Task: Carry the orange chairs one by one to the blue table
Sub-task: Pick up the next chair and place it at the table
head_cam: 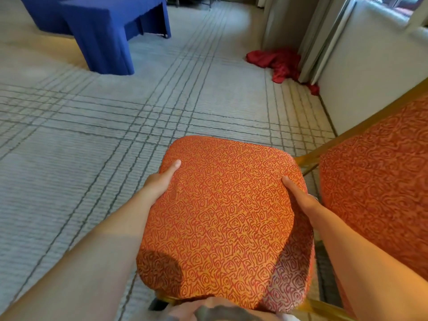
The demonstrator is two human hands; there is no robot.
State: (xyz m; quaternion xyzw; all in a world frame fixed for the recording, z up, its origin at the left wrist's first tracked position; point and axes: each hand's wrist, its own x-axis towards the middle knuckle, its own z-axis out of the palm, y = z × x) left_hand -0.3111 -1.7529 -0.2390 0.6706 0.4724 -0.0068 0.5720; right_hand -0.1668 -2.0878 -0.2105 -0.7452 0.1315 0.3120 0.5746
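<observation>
Hands clamped the orange chair (222,205) by its seat, one on each side. Your left hand (159,181) sat at the seat's left edge, thumb laid flat on top of the patterned cushion and pointing far, the other fingers hidden under the edge. Your right hand (298,195) mirrored it at the right edge, thumb on top, the rest out of sight below the cushion. Each grip was closed on the seat edge with the thumb above; how the lower fingers lay, you could not tell from this view. Both forearms ran in from the near corners.

That seat filled the near middle of the view, a dark shadow on its near left corner and a bit of gold frame (166,298) showing under the near edge. Whether the chair was off the floor or standing on it could not be told.

The second orange chair (382,181) stood just beside it on the right, with its own gold bar running diagonally toward the far right.

The blue table (104,26) was far left, draped to the floor in blue cloth, well apart from the held chair. Pale carpet (92,126) with dark crossing lines lay between them. A red cloth (280,63) lay crumpled on the carpet far right, at the foot of a pale curtain (324,31).
</observation>
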